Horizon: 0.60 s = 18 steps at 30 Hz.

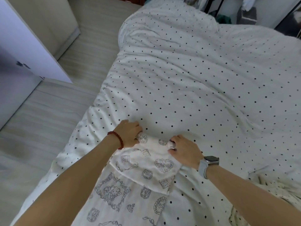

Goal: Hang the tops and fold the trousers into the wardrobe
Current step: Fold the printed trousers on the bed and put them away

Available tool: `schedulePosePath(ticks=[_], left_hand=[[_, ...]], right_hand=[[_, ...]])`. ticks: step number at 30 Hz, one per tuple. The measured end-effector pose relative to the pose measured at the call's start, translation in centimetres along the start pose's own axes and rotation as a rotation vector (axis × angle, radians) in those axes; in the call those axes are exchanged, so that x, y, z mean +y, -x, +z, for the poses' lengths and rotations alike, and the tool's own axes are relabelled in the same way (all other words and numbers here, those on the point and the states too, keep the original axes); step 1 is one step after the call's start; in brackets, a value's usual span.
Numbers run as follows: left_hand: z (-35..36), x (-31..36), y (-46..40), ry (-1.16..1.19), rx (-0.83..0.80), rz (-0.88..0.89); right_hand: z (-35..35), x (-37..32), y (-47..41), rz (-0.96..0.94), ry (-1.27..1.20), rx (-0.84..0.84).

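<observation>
The left hand [128, 134] and right hand [184, 150] each curl their fingers round the far end of the printed trousers [145, 168], gripping the cloth. The trousers lie on the bed [195, 79] near its near edge, folded over, white with grey line drawings of hearts and frames.

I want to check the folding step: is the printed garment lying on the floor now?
No, the printed garment lies on the dotted bed cover, and the left hand and right hand grip its far edge.
</observation>
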<state>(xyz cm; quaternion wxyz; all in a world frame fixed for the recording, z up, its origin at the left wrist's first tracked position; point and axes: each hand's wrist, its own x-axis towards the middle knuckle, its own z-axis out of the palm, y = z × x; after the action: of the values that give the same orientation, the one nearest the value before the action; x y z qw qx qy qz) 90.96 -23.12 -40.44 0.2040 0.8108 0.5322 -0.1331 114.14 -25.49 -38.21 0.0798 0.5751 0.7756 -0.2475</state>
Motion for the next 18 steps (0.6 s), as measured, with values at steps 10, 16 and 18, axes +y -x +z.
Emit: schedulePosePath(ticks=[10,16,18], left_hand=[[-9.9,1.6,-3.0,0.100,0.442,-0.068],[-12.6,3.3,-7.2,0.097,0.601,-0.128],[-11.8,3.3,-6.6,0.128,0.641,-0.101]], right_hand=[[-9.8,2.1,-2.8,0.061,-0.194,0.337],[-13.2,3.9,-4.2,0.076,-0.088,0.587],[-12.5,4.0,-3.3,-0.046,-0.006,0.672]])
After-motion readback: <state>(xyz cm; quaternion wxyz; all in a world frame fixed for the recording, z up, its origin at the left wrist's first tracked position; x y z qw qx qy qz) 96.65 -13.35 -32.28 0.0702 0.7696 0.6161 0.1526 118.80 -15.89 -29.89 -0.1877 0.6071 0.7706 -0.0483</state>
